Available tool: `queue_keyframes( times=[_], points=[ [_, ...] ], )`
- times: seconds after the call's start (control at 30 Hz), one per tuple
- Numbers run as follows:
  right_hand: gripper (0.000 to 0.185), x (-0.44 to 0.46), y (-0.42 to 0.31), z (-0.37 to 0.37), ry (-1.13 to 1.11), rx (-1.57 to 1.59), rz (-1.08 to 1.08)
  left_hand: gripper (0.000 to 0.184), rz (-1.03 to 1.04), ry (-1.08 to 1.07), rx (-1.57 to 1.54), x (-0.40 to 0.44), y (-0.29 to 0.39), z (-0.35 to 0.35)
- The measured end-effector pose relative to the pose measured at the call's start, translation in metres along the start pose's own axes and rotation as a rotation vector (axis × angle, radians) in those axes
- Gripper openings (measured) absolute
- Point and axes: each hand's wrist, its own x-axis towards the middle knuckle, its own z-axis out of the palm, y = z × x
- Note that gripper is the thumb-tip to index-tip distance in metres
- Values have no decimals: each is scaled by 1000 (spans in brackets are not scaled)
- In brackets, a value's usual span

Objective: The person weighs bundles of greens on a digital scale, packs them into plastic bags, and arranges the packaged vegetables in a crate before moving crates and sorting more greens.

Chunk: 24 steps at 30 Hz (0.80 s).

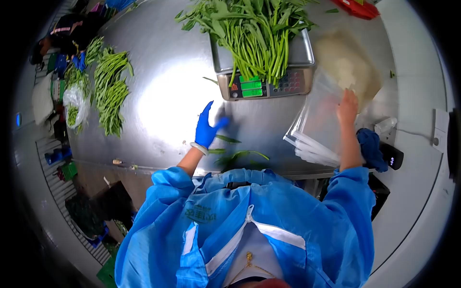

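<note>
My left hand, in a blue glove, hovers over the steel table with thumb and fingers apart, holding nothing. Loose green leaves and stems lie just below it. My bare right hand is on a stack of clear plastic bags, its fingers bent together at the upper right part of the bags. A blurred beige sheet-like thing lies beyond those fingertips. Ahead, a digital scale with lit green displays carries a large pile of long-stemmed leafy greens, stems toward me.
More greens lie in bunches on the left of the steel table. Another person with blue gloves is at the far left, near a bagged bunch. A dark blue cloth and small black display sit at right.
</note>
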Motion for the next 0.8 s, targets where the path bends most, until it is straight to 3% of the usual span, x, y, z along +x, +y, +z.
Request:
queue_keyframes(
  times=[0.03,0.1,0.17,0.4,0.53,0.6,0.63,0.73,0.8],
  points=[
    [69,-1,14,5,-13,-81,-25,94,60,-136,26,-23,-6,11],
    [59,2,25,4,-50,-156,-51,111,179,-388,397,-54,11,25],
    [49,15,42,20,-35,-226,-96,102,254,-466,671,-79,31,34],
    [23,33,74,31,-62,-194,-205,39,237,-408,442,-115,-2,56],
    [19,-9,54,-22,-125,-187,-308,37,217,-481,331,-125,-31,65],
    [18,-31,44,6,-313,-71,-257,35,200,-529,341,-122,-31,68],
    [22,-46,25,-14,-395,45,-247,34,216,-506,274,-120,-33,67],
    [39,-78,-53,-73,-240,519,-296,27,229,-363,54,-115,-41,66],
    [47,-75,-94,-103,-160,827,-280,23,177,-449,45,-98,-35,44]
  ],
)
